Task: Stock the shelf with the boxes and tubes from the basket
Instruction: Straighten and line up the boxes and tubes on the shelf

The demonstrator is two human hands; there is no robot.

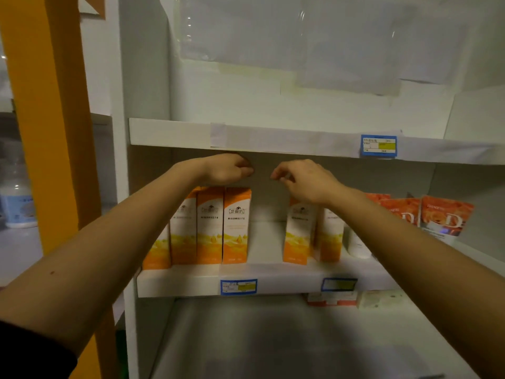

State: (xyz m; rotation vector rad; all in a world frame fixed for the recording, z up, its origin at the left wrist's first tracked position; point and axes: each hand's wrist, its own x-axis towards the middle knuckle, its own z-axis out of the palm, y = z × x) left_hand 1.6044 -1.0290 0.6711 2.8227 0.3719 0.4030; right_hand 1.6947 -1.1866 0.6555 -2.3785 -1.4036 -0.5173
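Note:
Orange-and-white boxes stand upright on the middle shelf [273,280]: a row of several at the left [236,225] and two more at the right [297,233], with a gap between the groups. My left hand [226,169] hovers just over the left row, its fingers curled in and holding nothing. My right hand [303,181] is above the right pair and hides the top of the nearer box; its fingers are loosely bent and apart, with nothing in them. Orange tubes [442,214] stand at the shelf's right end. The basket is out of view.
The upper shelf edge [169,132] sits close above both hands and carries a blue price tag [378,145]. A white bottle [358,244] stands behind my right forearm. Flat boxes [332,299] lie on the lower shelf. An orange post [52,119] rises at left.

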